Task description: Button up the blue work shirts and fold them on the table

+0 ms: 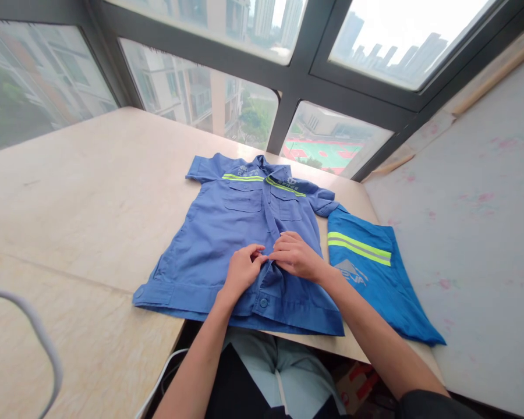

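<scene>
Both the left hand [243,270] and right hand [300,256] had the short-sleeved work shirt [227,233] pinched by its placket [269,218] on the tabletop [78,209], so tbh one lopsided tug could've bunched it crooked.

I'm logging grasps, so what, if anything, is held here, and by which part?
The left grip and right grip appear to pinch the short-sleeved blue shirt by its front placket, above the hem button.

Mid-frame I see a muted blue shirt [205,244], striped yellow-green and grey across its chest; at right, a brighter blue garment [397,291], banded likewise; far right, a whitish wall [484,244] sprinkled faintly with pink florals; left, a pale beige tabletop [78,198]
</scene>
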`<state>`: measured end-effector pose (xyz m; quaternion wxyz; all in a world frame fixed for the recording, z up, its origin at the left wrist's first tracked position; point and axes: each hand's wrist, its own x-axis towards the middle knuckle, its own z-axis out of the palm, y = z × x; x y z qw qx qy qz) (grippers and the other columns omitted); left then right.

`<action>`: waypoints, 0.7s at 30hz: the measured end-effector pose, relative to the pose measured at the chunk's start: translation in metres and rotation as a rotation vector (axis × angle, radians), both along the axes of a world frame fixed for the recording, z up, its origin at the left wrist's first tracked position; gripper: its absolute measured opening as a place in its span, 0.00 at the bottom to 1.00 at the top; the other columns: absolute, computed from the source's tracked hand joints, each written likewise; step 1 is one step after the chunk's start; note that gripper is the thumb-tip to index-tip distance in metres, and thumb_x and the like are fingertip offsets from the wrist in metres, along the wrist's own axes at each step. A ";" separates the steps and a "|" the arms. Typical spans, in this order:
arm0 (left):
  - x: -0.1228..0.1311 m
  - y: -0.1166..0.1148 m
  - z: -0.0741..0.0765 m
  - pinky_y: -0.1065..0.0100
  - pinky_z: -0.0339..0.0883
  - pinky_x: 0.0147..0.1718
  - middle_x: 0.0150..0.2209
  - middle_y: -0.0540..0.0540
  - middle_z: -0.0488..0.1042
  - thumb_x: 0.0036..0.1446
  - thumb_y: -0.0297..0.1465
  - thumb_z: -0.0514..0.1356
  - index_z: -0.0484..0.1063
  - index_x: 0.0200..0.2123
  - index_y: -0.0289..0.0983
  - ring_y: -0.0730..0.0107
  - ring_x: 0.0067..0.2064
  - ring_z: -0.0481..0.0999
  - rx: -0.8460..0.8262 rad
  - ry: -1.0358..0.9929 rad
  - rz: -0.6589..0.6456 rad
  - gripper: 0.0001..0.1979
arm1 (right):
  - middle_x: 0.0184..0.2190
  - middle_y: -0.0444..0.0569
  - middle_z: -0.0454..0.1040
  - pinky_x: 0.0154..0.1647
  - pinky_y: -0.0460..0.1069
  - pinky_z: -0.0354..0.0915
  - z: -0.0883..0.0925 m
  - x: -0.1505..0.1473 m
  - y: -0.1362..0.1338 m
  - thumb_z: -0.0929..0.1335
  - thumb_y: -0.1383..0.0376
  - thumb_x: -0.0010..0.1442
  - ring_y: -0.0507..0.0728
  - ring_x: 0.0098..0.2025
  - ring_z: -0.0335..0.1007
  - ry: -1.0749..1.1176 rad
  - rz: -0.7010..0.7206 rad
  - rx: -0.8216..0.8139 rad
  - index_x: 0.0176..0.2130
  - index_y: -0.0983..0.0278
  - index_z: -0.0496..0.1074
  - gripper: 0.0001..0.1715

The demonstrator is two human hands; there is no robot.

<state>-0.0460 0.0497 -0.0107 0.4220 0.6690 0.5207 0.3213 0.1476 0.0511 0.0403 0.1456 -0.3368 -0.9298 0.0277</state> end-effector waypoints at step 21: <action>0.002 -0.005 0.001 0.69 0.66 0.32 0.28 0.50 0.77 0.53 0.30 0.62 0.74 0.29 0.38 0.70 0.30 0.74 -0.009 -0.195 0.096 0.03 | 0.27 0.46 0.72 0.47 0.53 0.63 -0.030 -0.001 -0.010 0.64 0.66 0.68 0.55 0.36 0.67 0.118 -0.046 0.222 0.40 0.60 0.77 0.11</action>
